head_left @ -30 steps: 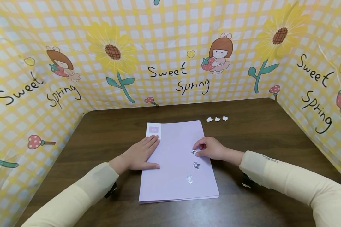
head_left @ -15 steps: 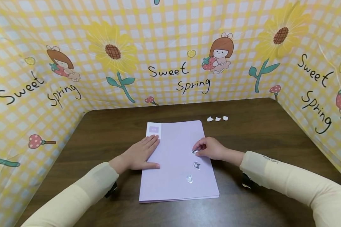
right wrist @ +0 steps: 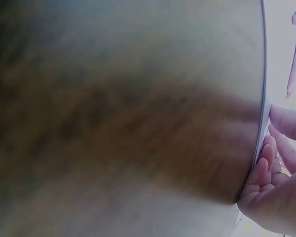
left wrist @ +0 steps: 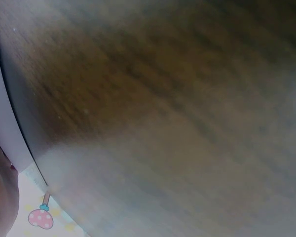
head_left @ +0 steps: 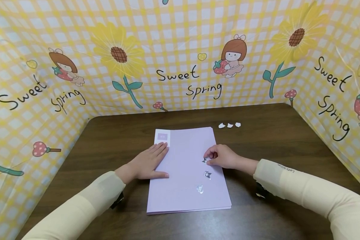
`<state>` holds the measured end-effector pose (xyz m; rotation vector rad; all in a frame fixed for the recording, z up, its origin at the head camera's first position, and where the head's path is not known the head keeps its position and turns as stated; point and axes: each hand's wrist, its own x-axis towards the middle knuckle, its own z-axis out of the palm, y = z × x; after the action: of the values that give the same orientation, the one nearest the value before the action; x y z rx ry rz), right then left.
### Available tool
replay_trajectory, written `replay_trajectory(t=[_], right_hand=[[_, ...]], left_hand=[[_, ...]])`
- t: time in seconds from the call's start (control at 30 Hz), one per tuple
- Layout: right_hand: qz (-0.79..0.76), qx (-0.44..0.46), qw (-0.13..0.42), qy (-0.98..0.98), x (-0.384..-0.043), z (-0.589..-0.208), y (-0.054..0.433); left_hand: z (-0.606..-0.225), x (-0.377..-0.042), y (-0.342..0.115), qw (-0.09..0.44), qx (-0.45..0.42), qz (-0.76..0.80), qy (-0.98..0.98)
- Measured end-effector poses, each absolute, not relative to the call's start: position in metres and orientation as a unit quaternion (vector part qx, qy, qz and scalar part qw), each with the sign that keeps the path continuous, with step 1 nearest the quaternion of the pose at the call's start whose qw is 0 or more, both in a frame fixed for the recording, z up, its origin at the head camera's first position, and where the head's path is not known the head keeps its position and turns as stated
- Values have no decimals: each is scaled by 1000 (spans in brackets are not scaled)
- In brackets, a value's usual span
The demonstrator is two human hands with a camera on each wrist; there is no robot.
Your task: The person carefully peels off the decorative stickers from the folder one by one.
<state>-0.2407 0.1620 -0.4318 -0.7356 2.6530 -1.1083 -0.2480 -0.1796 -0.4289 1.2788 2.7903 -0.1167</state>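
A lilac folder-like booklet (head_left: 186,196) lies on the table, a white label (head_left: 162,133) at its upper left corner. My left hand (head_left: 148,163) rests flat on its left side, fingers straight, fingertips at the label's lower edge. At the booklet's right side, my right hand (head_left: 223,156) has curled fingers, with thumb and index finger pinching a small dark and silvery sticker (head_left: 204,160) against the surface; part of it is hidden. In the right wrist view, the curled fingers (right wrist: 261,173) show at the booklet's edge. Below are another dark sticker (head_left: 207,174) and a pale silvery one (head_left: 200,189).
Three small white scraps (head_left: 229,125) lie in a row toward the table's back, right of the booklet. The dark wooden table (head_left: 108,133) is bordered by a yellow checked cloth (head_left: 180,40) at the back and both sides.
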Motion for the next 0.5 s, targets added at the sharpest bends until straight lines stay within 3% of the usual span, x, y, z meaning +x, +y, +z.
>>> replay_trajectory(t=[0.5], right_hand=[[-361,-252,85,894,-238,-431,160]], left_hand=[[-433,-249,-181,23,420,-37,907]])
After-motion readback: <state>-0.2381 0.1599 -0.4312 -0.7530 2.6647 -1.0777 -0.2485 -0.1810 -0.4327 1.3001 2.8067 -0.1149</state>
